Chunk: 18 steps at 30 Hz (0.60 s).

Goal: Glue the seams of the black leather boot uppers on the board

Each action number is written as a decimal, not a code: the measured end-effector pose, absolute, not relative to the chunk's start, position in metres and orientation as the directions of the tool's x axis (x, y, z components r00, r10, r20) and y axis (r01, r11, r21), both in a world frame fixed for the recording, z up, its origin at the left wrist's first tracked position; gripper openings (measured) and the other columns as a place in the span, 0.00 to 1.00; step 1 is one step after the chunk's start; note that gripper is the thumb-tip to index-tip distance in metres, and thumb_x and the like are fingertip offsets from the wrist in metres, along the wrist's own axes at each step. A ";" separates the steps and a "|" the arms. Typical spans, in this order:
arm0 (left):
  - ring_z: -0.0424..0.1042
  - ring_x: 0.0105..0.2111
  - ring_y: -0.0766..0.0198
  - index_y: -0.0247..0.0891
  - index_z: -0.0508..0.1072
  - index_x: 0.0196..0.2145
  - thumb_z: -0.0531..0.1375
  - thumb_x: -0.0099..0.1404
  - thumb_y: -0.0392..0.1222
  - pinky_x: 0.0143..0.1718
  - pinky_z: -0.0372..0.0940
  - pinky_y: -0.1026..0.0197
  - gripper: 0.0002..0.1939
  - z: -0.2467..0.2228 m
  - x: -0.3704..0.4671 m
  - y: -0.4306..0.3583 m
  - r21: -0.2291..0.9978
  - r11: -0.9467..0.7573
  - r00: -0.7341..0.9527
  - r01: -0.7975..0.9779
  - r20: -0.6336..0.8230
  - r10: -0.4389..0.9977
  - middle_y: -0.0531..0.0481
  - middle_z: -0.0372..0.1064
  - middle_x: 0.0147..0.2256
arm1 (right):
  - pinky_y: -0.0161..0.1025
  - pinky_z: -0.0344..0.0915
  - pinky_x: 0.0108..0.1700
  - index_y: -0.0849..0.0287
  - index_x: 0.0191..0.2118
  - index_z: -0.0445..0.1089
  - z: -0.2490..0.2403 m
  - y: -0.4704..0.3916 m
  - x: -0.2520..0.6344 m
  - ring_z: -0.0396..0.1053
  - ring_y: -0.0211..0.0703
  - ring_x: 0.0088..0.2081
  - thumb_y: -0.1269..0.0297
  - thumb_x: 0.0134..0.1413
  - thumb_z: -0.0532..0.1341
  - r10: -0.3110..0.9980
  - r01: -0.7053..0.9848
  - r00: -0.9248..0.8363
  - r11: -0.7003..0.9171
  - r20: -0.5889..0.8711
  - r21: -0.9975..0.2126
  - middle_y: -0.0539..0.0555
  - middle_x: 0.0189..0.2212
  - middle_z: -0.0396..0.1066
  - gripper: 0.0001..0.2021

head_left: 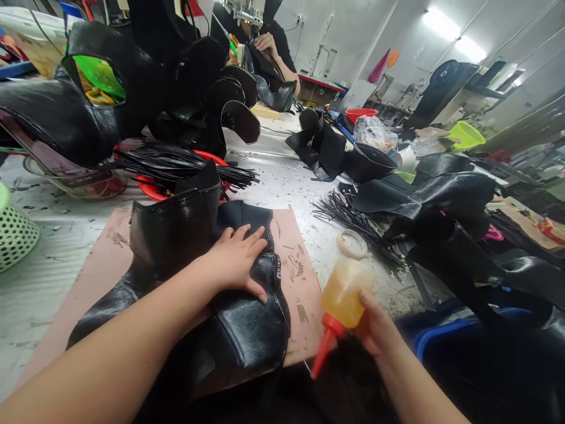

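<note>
Fingers spread, my left hand point(238, 256) lies flat on a black leather boot upper point(253, 330), which rests on a pinkish board point(304, 294). A zip edge runs down the upper's right side, and another part of it stands up behind my left wrist. My right hand point(375, 324) grips a squeeze bottle point(344, 291) of yellowish liquid, likely glue. The bottle is tilted with its red nozzle pointing down and left, beside the board's right edge and apart from the leather. Part of my right hand's fingers is hidden behind the bottle.
A roll of tape point(352, 243) and a bundle of black zips point(353, 218) lie to the right. Another zip bundle point(176, 168) sits over a red basin point(150, 188). Black leather pieces point(432, 194) pile up at right. A co-worker point(278, 47) sits at a sewing machine behind.
</note>
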State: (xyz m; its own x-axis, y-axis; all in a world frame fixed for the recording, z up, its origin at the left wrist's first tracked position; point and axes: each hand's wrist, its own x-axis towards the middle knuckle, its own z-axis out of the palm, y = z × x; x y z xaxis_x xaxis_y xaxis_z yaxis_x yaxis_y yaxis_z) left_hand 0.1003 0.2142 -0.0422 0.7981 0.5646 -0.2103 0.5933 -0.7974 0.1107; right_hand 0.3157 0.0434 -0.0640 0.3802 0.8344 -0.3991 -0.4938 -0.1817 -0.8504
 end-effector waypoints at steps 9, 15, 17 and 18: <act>0.39 0.60 0.39 0.36 0.57 0.56 0.60 0.37 0.71 0.53 0.45 0.40 0.54 -0.040 0.098 0.212 0.124 -0.791 0.795 0.600 -0.201 0.572 0.39 0.38 0.62 | 0.23 0.59 0.17 0.62 0.32 0.67 -0.060 0.053 0.323 0.56 0.25 0.16 0.49 0.36 0.64 0.928 -0.808 0.059 -0.171 -0.367 -0.563 0.45 0.20 0.61 0.21; 0.40 0.60 0.40 0.37 0.57 0.56 0.60 0.37 0.72 0.54 0.46 0.39 0.54 -0.040 0.095 0.210 0.122 -0.797 0.802 0.592 -0.187 0.568 0.38 0.40 0.62 | 0.24 0.60 0.17 0.62 0.28 0.68 -0.079 0.072 0.317 0.57 0.26 0.16 0.52 0.34 0.65 0.909 -0.873 0.089 -0.126 -0.408 -0.471 0.46 0.20 0.64 0.18; 0.41 0.60 0.40 0.37 0.58 0.56 0.60 0.37 0.71 0.54 0.46 0.41 0.53 -0.039 0.098 0.208 0.102 -0.796 0.798 0.597 -0.181 0.575 0.37 0.41 0.61 | 0.26 0.58 0.15 0.61 0.26 0.68 -0.076 0.064 0.317 0.57 0.28 0.15 0.47 0.35 0.64 0.899 -0.832 0.135 -0.126 -0.418 -0.540 0.47 0.19 0.63 0.20; 0.43 0.60 0.41 0.36 0.58 0.56 0.61 0.38 0.70 0.54 0.47 0.42 0.53 -0.036 0.100 0.206 0.082 -0.794 0.793 0.602 -0.184 0.581 0.36 0.42 0.61 | 0.27 0.57 0.14 0.61 0.25 0.68 -0.072 0.058 0.316 0.56 0.29 0.14 0.44 0.35 0.62 0.896 -0.802 0.165 -0.122 -0.413 -0.584 0.47 0.18 0.63 0.22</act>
State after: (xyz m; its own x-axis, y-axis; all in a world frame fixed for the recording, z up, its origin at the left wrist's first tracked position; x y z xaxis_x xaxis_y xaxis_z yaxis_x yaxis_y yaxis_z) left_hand 0.0999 0.2061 -0.0363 0.7925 0.5813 -0.1844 0.6018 -0.7944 0.0821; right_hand 0.3158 0.0584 -0.0723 0.1648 0.8956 -0.4131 -0.8024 -0.1218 -0.5843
